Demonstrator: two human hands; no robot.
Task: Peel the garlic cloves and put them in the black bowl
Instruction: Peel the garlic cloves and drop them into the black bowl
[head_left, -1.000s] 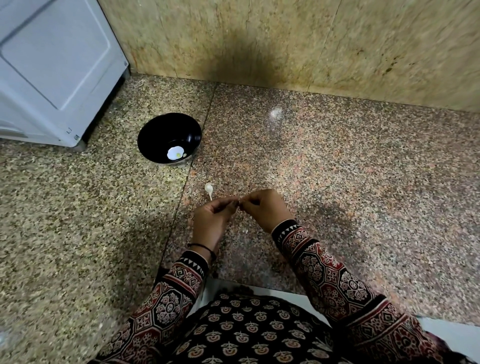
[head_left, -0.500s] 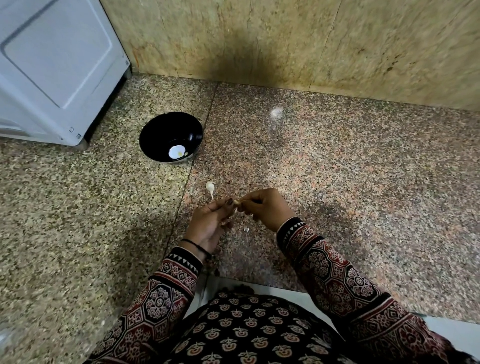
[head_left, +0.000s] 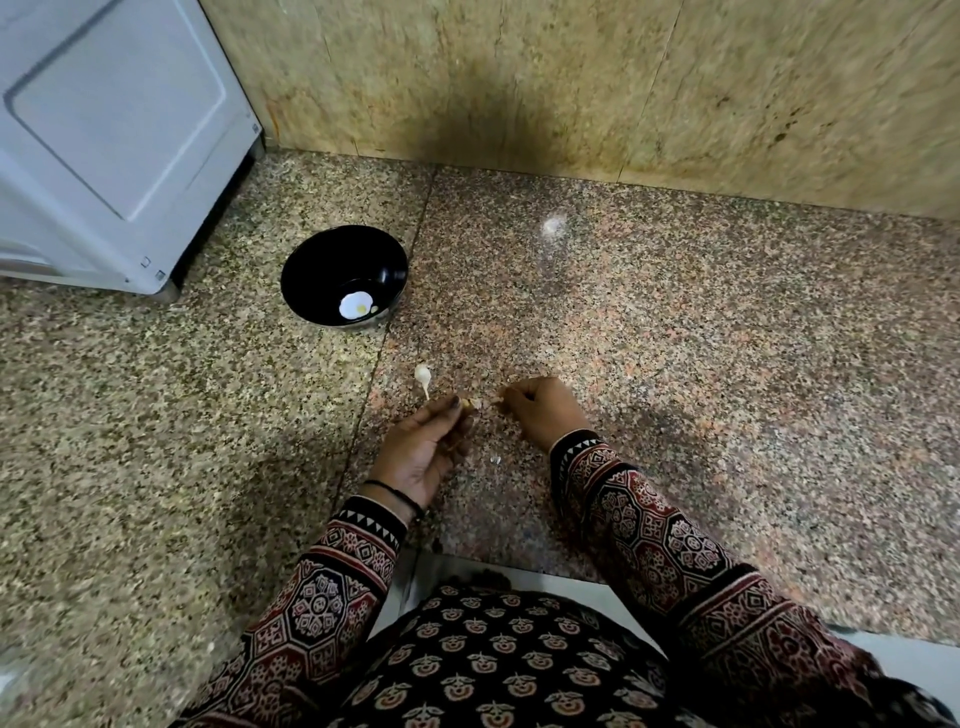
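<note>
My left hand (head_left: 423, 451) pinches a small garlic clove (head_left: 470, 404) at its fingertips, low over the speckled stone floor. A short gap to the right, my right hand (head_left: 545, 410) is curled and pinches a bit of pale garlic skin (head_left: 497, 400). Another garlic piece with a thin stalk (head_left: 422, 375) lies on the floor just beyond my left hand. The black bowl (head_left: 311, 270) stands further away to the left, with a small pale clove (head_left: 374, 309) inside beside a bright white reflection.
A flake of skin (head_left: 495, 460) lies on the floor between my wrists. A white appliance (head_left: 114, 135) stands at the far left, and a stone wall (head_left: 597, 83) runs along the back. My lap in patterned cloth fills the bottom.
My hands, which met at the clove, have drawn apart; the right one moved right with a bit of skin. A flake dropped to the floor.
</note>
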